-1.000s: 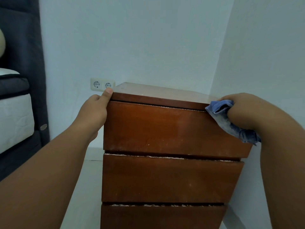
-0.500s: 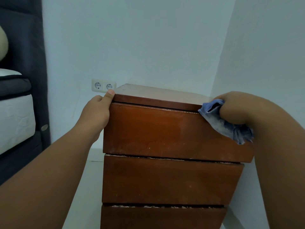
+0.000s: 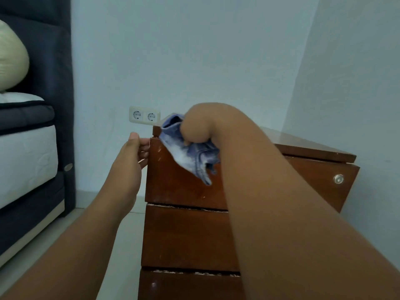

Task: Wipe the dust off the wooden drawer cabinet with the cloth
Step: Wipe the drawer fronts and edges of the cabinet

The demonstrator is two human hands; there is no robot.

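Your right forearm crosses the frame and hides much of the cabinet [image 3: 186,234]: the right part of all three drawer fronts and most of the top sit behind it. The bottom drawer is cut off by the frame edge, so you cannot tell whether more lie below. At left, the bed [image 3: 26,152] and a pale pillow [image 3: 10,59] run out of frame.

Count three drawer fronts, all closed, so whether anything is inside stays unseen. There is one round metal fitting [image 3: 338,179] on the top drawer's right end, one double socket [image 3: 144,115] on the wall behind, and one cloth [image 3: 190,152].

Your right hand [image 3: 199,124] is curled into a fist, gripping the blue cloth bunched at the cabinet's upper left front corner; the loose end hangs down over the top drawer front. Your left hand [image 3: 132,161] is at the cabinet's left edge, fingers loosely bent, fingertips touching the top drawer's side.
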